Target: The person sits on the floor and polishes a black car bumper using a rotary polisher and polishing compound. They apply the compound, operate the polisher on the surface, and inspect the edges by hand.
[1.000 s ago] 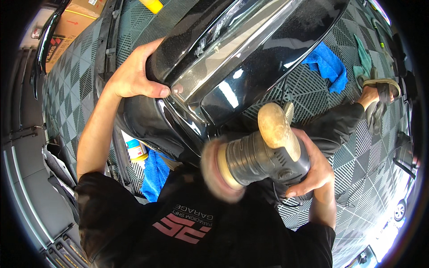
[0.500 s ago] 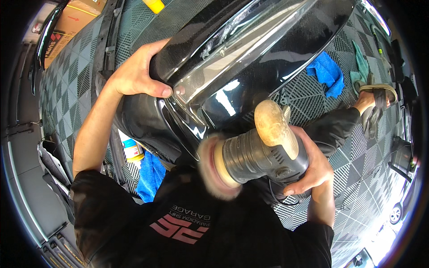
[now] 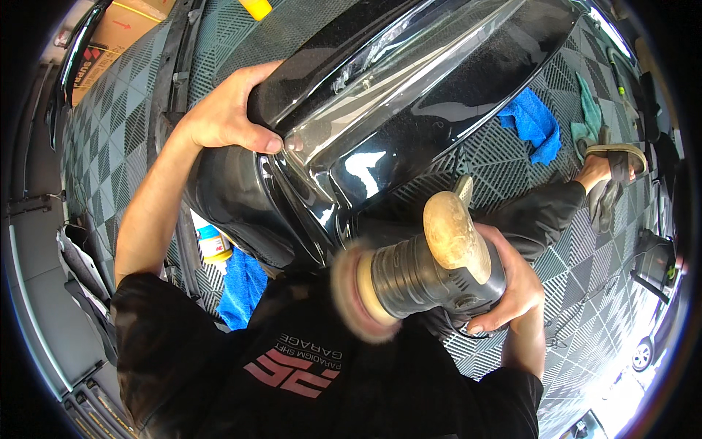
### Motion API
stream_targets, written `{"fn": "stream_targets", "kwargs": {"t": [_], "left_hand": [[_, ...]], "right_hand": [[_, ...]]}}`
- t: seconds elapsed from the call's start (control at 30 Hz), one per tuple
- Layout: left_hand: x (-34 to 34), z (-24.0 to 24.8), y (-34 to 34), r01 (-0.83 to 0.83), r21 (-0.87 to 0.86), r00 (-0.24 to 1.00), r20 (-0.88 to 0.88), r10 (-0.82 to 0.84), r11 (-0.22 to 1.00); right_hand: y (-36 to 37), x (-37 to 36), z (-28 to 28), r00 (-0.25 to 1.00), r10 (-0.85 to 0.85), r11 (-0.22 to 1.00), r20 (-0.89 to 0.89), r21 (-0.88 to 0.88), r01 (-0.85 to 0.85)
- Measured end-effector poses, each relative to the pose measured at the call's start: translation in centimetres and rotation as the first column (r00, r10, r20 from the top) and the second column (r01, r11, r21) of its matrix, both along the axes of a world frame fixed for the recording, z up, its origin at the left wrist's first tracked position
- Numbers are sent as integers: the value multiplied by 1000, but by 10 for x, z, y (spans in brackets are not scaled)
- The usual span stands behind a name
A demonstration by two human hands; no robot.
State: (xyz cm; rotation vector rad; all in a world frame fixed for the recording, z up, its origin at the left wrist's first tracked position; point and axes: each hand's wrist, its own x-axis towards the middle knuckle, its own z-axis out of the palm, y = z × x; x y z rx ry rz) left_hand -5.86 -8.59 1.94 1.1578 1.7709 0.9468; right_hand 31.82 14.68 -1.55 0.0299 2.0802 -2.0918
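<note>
A glossy black car bumper (image 3: 431, 121) lies across the upper middle, with pale scuffs along one of its ridges. My left hand (image 3: 232, 113) is closed round the bumper's left end, its thumb pressing on the top surface. On the right, my right hand (image 3: 518, 282) grips the rear body of a black polisher (image 3: 406, 269) with a worn, cream-coloured handle. The polisher's round pad (image 3: 360, 294) looks smeared by motion. It hangs in front of my black shirt, near the bumper's lower edge; whether the two touch I cannot tell.
A blue cloth (image 3: 534, 126) and a green cloth (image 3: 587, 110) lie on the tiled floor (image 3: 585, 282) at right, near my sandalled foot (image 3: 618, 162). Another blue cloth (image 3: 243, 289) sits beside a small bottle (image 3: 213, 244) at left. A cardboard box (image 3: 117, 40) stands far left.
The polisher and my right hand have shifted slightly down, and the pad has moved a little to the right, away from the bumper. My left hand keeps its hold on the bumper.
</note>
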Motion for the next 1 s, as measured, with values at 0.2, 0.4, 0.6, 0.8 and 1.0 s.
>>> {"fn": "stream_targets", "kwargs": {"t": [0.2, 0.4, 0.6, 0.8, 1.0], "left_hand": [[-2, -1, -1, 4, 3, 999, 31, -4, 1000], [1, -1, -3, 5, 88, 983, 182, -21, 996], [-1, -5, -2, 17, 113, 985, 166, -36, 993], [6, -1, 2, 40, 108, 986, 155, -56, 993], [4, -3, 1, 25, 109, 994, 107, -36, 994]], "right_hand": [[-1, 8, 3, 1000, -27, 999, 1, 19, 27], [-4, 15, -5, 982, -158, 971, 102, -165, 174], [2, 12, -15, 993, -113, 977, 14, -179, 114], [-2, -2, -14, 989, -140, 941, 37, -306, 145], [-3, -1, -14, 984, -175, 943, 42, -280, 180]]}}
